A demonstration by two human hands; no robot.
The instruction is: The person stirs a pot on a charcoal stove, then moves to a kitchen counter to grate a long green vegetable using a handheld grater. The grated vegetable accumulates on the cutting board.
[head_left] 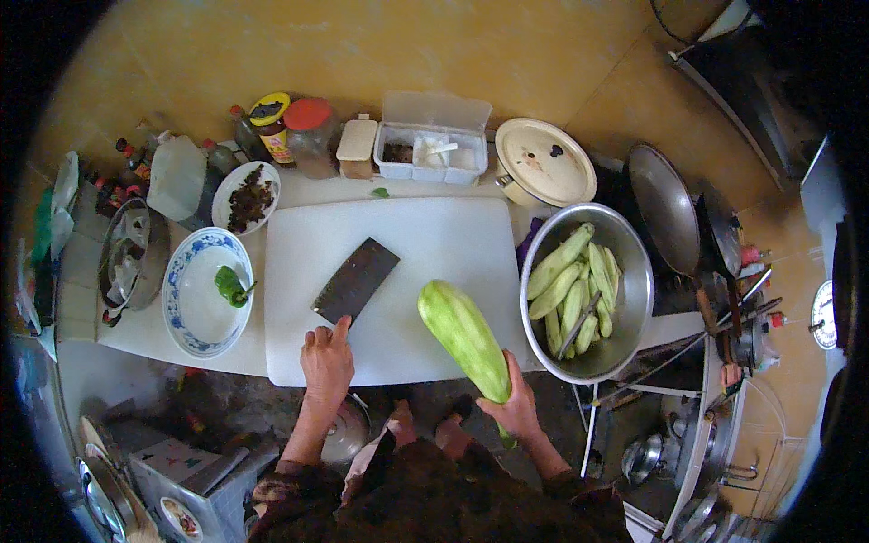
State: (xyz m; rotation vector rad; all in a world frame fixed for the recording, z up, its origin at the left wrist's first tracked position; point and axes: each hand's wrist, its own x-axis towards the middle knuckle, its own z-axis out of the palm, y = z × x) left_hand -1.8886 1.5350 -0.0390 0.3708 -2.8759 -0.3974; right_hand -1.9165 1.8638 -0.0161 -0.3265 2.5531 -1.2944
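Note:
My left hand (328,358) grips a Chinese cleaver (358,279), its index finger laid along the dark blade. The handle is hidden under my fingers. The blade lies over a white cutting board (421,227) and points away from me to the right. In my right hand (519,405) is a large pale-green squash (465,332), held by its stem end. Its rounded end reaches over the right half of the board, slanting up to the left. Right of the squash stands a metal basin (628,339) with several long, pale-green vegetables (563,288) and a thin dark tool (578,326).
Left of the board are a blue-patterned bowl (197,332) with a green pepper (232,286) and a plate of dark dried food (248,200). Behind stand jars (312,139), a seasoning box (431,146) and a lidded enamel pot (546,163). A wok (662,207) sits at right.

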